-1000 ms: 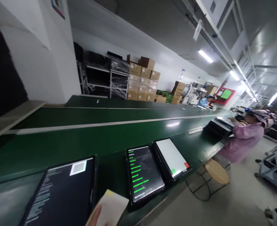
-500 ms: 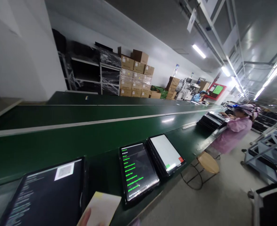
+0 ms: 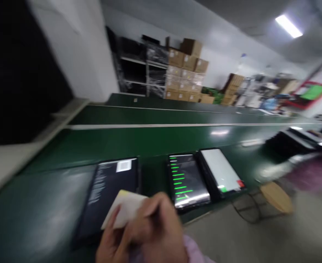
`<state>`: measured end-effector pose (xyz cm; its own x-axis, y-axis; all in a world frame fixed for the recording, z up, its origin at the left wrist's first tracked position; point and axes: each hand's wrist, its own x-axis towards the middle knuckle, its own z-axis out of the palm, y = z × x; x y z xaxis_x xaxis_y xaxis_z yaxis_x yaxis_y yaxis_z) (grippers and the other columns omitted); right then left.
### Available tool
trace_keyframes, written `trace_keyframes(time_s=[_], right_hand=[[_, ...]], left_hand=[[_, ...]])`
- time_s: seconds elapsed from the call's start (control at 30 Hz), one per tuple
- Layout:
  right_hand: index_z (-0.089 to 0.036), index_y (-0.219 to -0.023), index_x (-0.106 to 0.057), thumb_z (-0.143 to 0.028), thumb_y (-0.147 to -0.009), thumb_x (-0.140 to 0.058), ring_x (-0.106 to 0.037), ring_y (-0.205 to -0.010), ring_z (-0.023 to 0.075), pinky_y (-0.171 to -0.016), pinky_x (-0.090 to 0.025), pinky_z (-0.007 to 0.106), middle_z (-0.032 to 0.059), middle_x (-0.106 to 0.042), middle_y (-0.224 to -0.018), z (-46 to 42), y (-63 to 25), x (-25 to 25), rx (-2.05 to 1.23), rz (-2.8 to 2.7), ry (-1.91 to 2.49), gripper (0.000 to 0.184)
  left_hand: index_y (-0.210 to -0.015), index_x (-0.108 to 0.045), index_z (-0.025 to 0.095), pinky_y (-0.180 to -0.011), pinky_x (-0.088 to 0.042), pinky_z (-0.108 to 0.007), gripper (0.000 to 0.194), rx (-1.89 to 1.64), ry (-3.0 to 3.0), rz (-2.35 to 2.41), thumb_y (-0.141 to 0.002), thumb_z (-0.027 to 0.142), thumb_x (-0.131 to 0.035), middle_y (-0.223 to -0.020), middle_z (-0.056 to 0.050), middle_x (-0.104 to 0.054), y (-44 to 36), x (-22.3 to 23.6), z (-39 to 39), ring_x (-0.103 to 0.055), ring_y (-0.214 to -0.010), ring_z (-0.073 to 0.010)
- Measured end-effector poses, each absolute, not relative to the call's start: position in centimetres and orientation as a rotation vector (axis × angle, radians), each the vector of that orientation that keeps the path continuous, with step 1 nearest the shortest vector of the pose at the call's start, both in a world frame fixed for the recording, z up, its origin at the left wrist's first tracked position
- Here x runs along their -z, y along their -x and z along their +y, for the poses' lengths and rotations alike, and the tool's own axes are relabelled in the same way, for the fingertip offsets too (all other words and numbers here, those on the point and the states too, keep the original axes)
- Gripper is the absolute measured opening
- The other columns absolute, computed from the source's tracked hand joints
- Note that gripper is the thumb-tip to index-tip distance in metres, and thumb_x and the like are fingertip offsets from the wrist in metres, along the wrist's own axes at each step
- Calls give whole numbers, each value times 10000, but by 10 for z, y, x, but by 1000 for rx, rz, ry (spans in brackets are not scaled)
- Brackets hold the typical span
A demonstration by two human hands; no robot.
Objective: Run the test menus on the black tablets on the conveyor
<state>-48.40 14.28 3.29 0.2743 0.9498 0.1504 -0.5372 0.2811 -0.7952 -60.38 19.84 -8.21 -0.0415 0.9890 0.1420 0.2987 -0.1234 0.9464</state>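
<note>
My left hand (image 3: 112, 239) grips a small pale paper pad (image 3: 126, 206) with a yellow strip at its top corner, thumb on its face. Against the pad's right side is my right hand (image 3: 162, 232), fingers curled together; motion blur hides what they pinch. Behind the pad lies a dark-screened tablet (image 3: 108, 186) showing light text and a white square code. To the right of my hands, a second tablet (image 3: 188, 182) shows green lines of text. Beside it, another tablet (image 3: 219, 168) has a white screen with green and red patches at its lower edge.
The tablets lie on a long green bench (image 3: 155, 140) with pale rails. A round wooden stool (image 3: 276, 197) stands at the right. Farther right are stacked dark devices (image 3: 289, 144) and a person in a pink sleeve (image 3: 313, 171). Cartons (image 3: 184, 75) are piled behind.
The view has swung left. My right hand has come into view and met the pad, which is now in front of the dark tablet with the code.
</note>
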Motion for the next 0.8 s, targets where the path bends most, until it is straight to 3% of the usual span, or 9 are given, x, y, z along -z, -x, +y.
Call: trace_keyframes(time_s=[0.1,0.17,0.37,0.5,0.6,0.7,0.8], right_hand=[[-204,-623,-550,-465,-988,-627,-276,-494,99,-520,-391,211,-64,-302,-530,155,470,-16,-1197,-612,568,456],[-211,-593,-564,-424,-940,-665,-223,-486,106,-491,-360,215,-66,-253,-502,157,455,-6,-1181,-567,556,419],[-214,-812,-706,-538,-826,-775,-328,-467,83,-431,-340,216,-30,-510,-662,164,433,15,-1023,-694,1042,331],[-188,-991,-753,-532,-800,-826,-633,-723,186,-651,-542,264,59,-702,-882,172,449,37,-845,-1084,1443,401],[-181,-919,-752,-602,-881,-719,-690,-854,239,-742,-569,277,82,-727,-916,172,461,49,-855,-1196,1448,424],[-183,-954,-738,-654,-922,-650,-698,-835,231,-732,-562,255,76,-738,-896,169,465,54,-858,-1141,1494,480],[-184,-1011,-723,-684,-940,-612,-709,-832,232,-750,-559,252,84,-754,-905,169,463,55,-882,-1160,1492,517]], left_hand=[[-1543,-494,105,-725,-647,-299,810,-1326,-1154,1278,-890,530,-712,-868,-49,-787,609,80,196,-751,-720,-206],[-1579,-462,149,-732,-659,-313,871,-1376,-969,1174,-859,528,-772,-896,-63,-777,606,78,196,-731,-701,-193],[-1617,-413,233,-771,-671,-340,914,-1407,-794,969,-837,487,-816,-1352,-154,-673,598,66,187,-698,-1027,-259],[-1649,-334,231,-663,-630,-281,949,-1300,-737,888,-861,473,-803,-1191,-150,-722,593,68,175,-682,-812,-180],[-1635,-364,200,-646,-605,-271,890,-1234,-761,917,-896,495,-763,-1025,-115,-735,587,81,165,-641,-683,-136],[-1630,-368,198,-652,-591,-256,894,-1302,-797,992,-888,490,-771,-1018,-111,-740,591,91,165,-690,-781,-180],[-1615,-393,216,-843,-610,-284,856,-1476,-857,1059,-892,482,-765,-1161,-125,-737,611,87,176,-723,-992,-216]])
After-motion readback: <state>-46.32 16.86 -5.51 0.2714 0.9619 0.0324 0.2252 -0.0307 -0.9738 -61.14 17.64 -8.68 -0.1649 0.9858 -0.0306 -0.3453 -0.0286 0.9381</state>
